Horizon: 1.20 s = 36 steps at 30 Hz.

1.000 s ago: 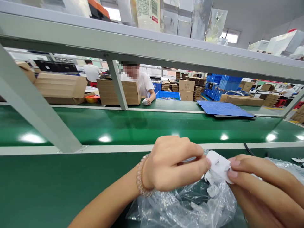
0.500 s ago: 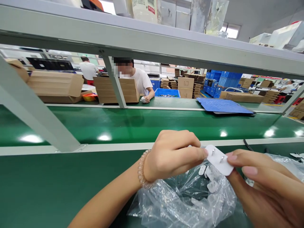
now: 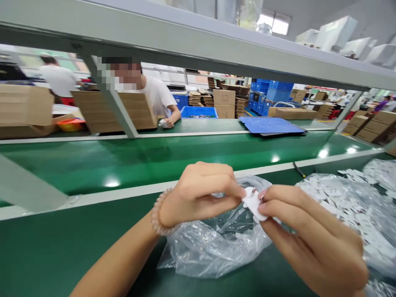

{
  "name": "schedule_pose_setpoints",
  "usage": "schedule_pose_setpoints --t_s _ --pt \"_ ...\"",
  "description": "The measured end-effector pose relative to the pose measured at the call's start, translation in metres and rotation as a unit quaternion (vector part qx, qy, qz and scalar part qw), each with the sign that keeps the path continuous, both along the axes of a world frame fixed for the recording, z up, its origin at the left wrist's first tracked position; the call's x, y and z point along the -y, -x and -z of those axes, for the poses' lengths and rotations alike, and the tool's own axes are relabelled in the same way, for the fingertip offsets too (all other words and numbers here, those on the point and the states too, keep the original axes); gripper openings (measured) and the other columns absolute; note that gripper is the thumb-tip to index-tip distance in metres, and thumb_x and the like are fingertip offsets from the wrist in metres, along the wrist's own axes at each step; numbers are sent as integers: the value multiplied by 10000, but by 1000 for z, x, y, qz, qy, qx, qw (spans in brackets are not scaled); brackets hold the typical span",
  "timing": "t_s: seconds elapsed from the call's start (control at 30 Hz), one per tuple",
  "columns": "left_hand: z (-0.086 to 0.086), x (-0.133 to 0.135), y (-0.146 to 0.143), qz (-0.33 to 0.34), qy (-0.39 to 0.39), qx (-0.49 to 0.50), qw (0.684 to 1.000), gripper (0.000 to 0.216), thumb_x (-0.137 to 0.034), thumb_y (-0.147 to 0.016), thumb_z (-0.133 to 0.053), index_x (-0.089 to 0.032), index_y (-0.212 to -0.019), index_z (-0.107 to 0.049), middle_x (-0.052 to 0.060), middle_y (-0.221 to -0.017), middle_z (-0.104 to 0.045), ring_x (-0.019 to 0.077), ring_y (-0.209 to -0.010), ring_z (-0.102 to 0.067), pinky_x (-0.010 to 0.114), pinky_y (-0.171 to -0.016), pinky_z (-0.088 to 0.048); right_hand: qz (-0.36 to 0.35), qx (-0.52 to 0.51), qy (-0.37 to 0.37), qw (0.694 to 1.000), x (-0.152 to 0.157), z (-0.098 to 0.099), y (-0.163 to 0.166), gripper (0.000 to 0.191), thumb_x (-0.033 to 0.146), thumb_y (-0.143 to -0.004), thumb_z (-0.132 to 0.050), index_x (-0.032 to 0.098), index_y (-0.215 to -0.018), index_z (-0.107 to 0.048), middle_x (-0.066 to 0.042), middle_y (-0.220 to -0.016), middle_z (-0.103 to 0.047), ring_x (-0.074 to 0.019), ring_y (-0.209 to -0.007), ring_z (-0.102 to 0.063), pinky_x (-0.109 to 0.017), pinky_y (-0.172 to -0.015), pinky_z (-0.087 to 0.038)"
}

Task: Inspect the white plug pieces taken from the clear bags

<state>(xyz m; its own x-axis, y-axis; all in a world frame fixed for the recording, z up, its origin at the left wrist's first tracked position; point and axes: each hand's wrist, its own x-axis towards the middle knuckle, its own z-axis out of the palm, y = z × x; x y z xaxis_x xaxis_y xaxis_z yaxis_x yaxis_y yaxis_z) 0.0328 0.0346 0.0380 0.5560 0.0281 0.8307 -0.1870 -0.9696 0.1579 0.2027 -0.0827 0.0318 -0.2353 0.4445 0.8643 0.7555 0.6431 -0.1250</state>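
Note:
Between both hands is a small white plastic plate [image 3: 254,203] with rounded corners and metal prongs standing on its face. My left hand [image 3: 206,192], with a beaded bracelet at the wrist, pinches its upper left end. The fingertips of my right hand [image 3: 309,222] grip the other end, close to a prong, and cover part of the plate. Underneath lies a clear plastic bag [image 3: 216,249], opened out on the green work surface [image 3: 102,243]. A few white pieces show at the bag's mouth, partly hidden by my hands.
To the right, another clear bag [image 3: 343,206] spills many white plastic parts. A dark tool [image 3: 298,169] lies behind it. Beyond the green conveyor belt [image 3: 173,154], a co-worker [image 3: 157,97] sits by a cardboard box [image 3: 114,111]. A shelf beam [image 3: 198,41] crosses overhead.
The view has turned right, bringing the heap of white parts into sight. The plate has been tilted, and my right fingers have moved further over it, near a prong.

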Motion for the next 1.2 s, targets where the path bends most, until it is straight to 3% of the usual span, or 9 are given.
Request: schedule_pose_setpoints --t_s 0.3,0.5,0.57,0.63,0.73,0.87,1.03,1.13,1.2 --pt "42 32 -43 45 -6 -203 978 116 -231 -948 -554 -165 -916 -644 4 -706 -611 122 -588 -545 244 -527 -378 196 -77 63 975 57 93 -34 103 105 -904 -540 201 -867 -531 -15 -759 -610 -138 -693 -627 -242 -644 -538" --pt "27 31 -34 23 129 -164 978 146 -131 -907 -522 -190 -1002 -616 7 -848 -653 117 -734 -590 206 -655 -455 402 -97 9 910 65 101 -142 138 266 -883 -637 204 -805 -541 -48 -762 -618 -201 -711 -608 -326 -663 -483" --pt "24 24 -31 49 187 -156 969 227 -113 -895 -476 -201 -1053 -615 20 -927 -659 130 -827 -617 211 -711 -480 424 -91 41 900 60 98 -180 202 325 -871 -645 200 -744 -549 -46 -697 -615 -205 -638 -600 -341 -628 -477" --pt "26 17 -30 77 259 -161 949 304 -95 -860 -439 -203 -1081 -616 36 -995 -654 148 -904 -621 224 -757 -492 415 -67 89 903 53 95 -200 226 374 -844 -666 188 -739 -592 -61 -684 -641 -223 -611 -614 -354 -594 -475" --pt "31 10 -33 89 367 -157 912 341 -81 -813 -424 -191 -1063 -628 44 -976 -636 146 -887 -601 228 -743 -497 386 -41 110 915 38 84 -191 243 395 -848 -663 154 -879 -653 -121 -838 -699 -279 -743 -661 -401 -652 -503" --pt "35 6 -37 137 484 -81 861 254 -119 -841 -512 -184 -1058 -625 57 -1012 -632 162 -946 -623 279 -824 -546 281 -24 94 955 16 43 -125 167 339 -893 -648 201 -987 -646 -62 -951 -708 -212 -843 -674 -351 -754 -544" --pt "25 6 -31 176 576 12 798 270 -109 -832 -558 -192 -1080 -626 75 -1201 -627 199 -1187 -584 318 -976 -533 40 75 51 995 -14 -15 -43 188 212 -872 -700 201 -1043 -623 -58 -1001 -700 -176 -923 -664 -292 -797 -539" --pt "16 10 -22 192 598 27 777 265 -101 -852 -533 -190 -1087 -618 67 -1081 -672 161 -1036 -654 233 -835 -569 -29 109 54 992 -33 -23 -16 136 131 -915 -619 175 -1043 -625 -72 -1038 -705 -181 -967 -656 -305 -822 -538" --pt "11 15 -17 179 570 43 801 243 -128 -896 -522 -190 -1115 -606 73 -1095 -669 159 -1036 -656 234 -852 -565 -65 100 32 992 -43 -20 -6 153 52 -923 -562 149 -1018 -631 -75 -1020 -712 -169 -970 -661 -297 -847 -543"
